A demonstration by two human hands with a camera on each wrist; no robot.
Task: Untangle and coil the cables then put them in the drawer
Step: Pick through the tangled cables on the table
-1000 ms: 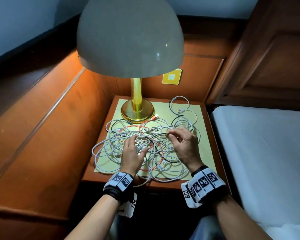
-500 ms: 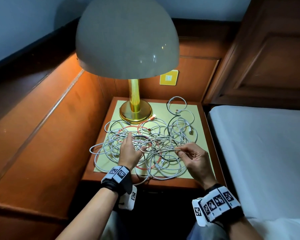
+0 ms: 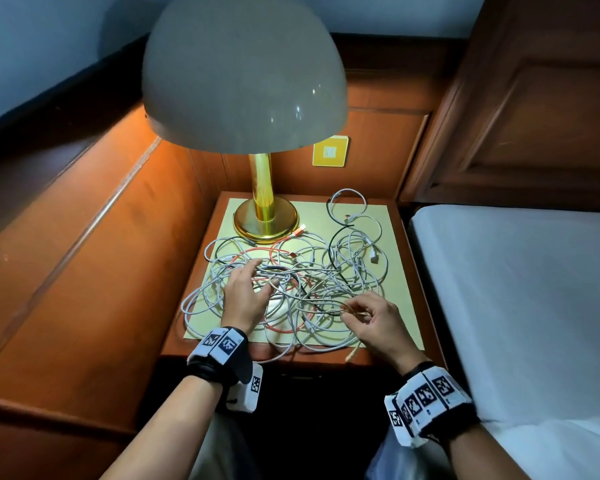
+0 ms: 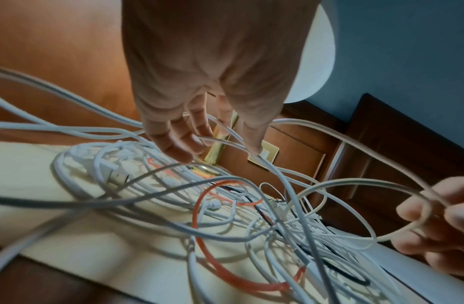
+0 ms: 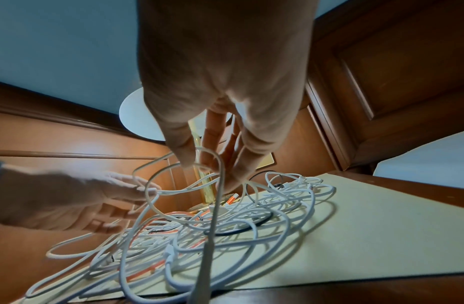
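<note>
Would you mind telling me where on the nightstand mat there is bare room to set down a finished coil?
The mat is bare along its right edge beside the bed, and between the lamp base and the small white loop. The cable tangle and both hands crowd the middle and left.

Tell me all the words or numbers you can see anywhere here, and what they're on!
No words or numbers can be read.
Wristbands: black-and-white square code patterns only, no letters.
Yellow wall plate: a small pale mark in its middle, too small to read.
Cables and lamp: no print showing.
</note>
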